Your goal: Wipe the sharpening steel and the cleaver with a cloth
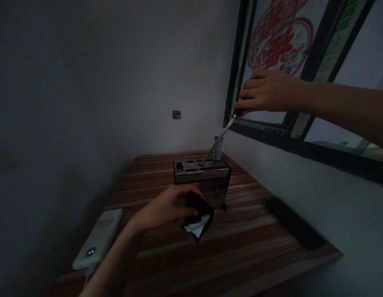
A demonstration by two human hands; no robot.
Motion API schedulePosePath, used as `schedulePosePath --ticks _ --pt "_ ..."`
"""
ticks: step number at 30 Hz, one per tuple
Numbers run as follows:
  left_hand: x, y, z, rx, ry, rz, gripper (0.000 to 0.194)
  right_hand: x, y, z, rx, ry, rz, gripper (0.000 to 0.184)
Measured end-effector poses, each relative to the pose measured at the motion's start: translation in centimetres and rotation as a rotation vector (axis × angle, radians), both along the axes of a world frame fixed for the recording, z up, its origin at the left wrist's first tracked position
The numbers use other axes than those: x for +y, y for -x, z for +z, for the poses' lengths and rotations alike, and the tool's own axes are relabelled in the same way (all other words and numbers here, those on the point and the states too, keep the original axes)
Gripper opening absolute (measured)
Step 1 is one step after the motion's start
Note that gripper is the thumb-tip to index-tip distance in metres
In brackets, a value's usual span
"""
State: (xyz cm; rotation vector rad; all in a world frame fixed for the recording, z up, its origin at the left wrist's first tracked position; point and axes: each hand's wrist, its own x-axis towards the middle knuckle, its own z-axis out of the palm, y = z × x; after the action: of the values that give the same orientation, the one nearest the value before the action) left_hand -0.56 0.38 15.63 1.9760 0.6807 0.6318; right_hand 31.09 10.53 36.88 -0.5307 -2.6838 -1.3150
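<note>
A metal knife block (201,173) with slots in its top stands on the wooden table (241,247) near the wall corner. My right hand (268,93) is raised above it, fingers pinched on the dark handle of a thin steel rod (218,140) whose tip sits in one of the block's slots. My left hand (168,206) is lower, in front of the block, closed on a dark cloth (199,218) with a white patch showing. A small pale object (218,148) stands behind the block.
A white power bank (98,239) lies at the table's left edge. A long black bar (295,225) lies along the right wall. A dark-framed window with a red paper cutting (281,37) is on the right. The room is dim.
</note>
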Motion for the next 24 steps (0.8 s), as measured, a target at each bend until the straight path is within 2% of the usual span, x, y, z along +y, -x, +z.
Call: schedulePosePath --ticks 6,8,11,14,19,24 --pt "0.1 -0.2 -0.1 -0.015 -0.014 -0.013 0.021 0.5 1.2 0.2 0.038 0.013 0.101 0.05" --pt "0.1 -0.4 -0.2 -0.003 -0.011 -0.015 0.021 0.6 2.6 0.2 -0.037 -0.051 0.112 0.046" --pt "0.0 -0.7 -0.2 0.023 -0.013 -0.003 0.022 0.2 5.3 0.3 -0.235 -0.181 0.071 0.03" --pt "-0.2 -0.9 -0.1 0.029 0.002 0.0 0.023 -0.4 7.9 -0.1 -0.385 -0.261 0.041 0.029" --pt "-0.6 -1.2 -0.1 0.055 0.012 0.005 0.023 -0.5 10.7 -2.4 -0.556 -0.311 -0.021 0.02" --pt "-0.8 -1.3 -0.4 0.021 0.006 -0.012 0.022 0.3 11.3 -5.8 -0.6 -0.209 -0.018 0.014"
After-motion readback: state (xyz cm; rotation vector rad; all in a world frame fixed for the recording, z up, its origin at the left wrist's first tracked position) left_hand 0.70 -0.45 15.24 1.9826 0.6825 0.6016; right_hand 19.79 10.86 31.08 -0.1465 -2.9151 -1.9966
